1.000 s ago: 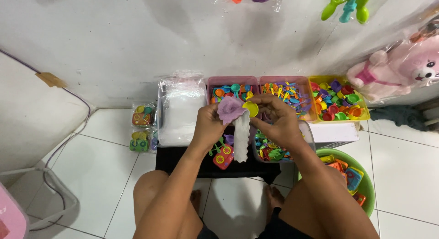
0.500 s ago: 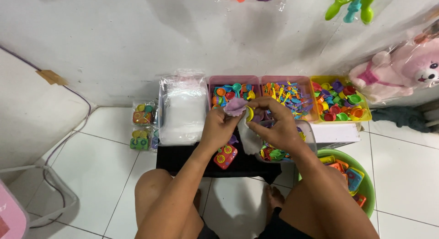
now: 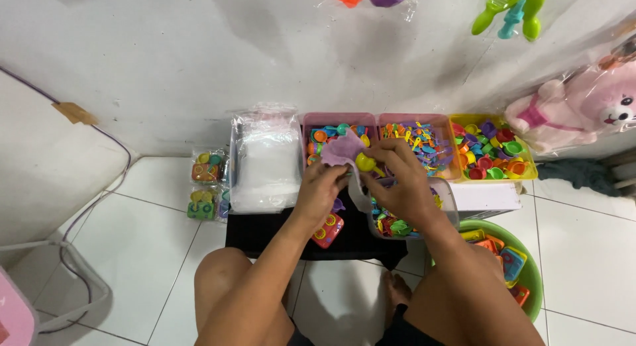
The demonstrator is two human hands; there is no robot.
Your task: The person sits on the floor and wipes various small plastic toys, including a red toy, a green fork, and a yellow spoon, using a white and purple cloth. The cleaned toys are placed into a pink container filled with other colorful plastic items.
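My left hand (image 3: 320,190) and my right hand (image 3: 397,182) meet over a black board (image 3: 265,230) on the floor. Together they hold a small clear plastic bag (image 3: 358,190) with a purple toy piece (image 3: 343,149) at its mouth. A small yellow toy (image 3: 365,162) sits between my right fingers, at the bag's opening. A red toy phone (image 3: 328,229) lies on the board under my left hand. Just beyond my hands stand pink bins (image 3: 339,118) of small coloured toy parts.
A stack of clear bags (image 3: 264,162) lies at the left, with filled toy packets (image 3: 204,187) beside it. A yellow bin (image 3: 523,145), a clear tub (image 3: 448,199), a white box (image 3: 487,197) and a green basin (image 3: 534,266) are at the right. A bagged pink plush (image 3: 583,107) leans on the wall.
My hands have drawn closer together around the bag. The yellow toy has moved to the bag's opening beside the purple piece.
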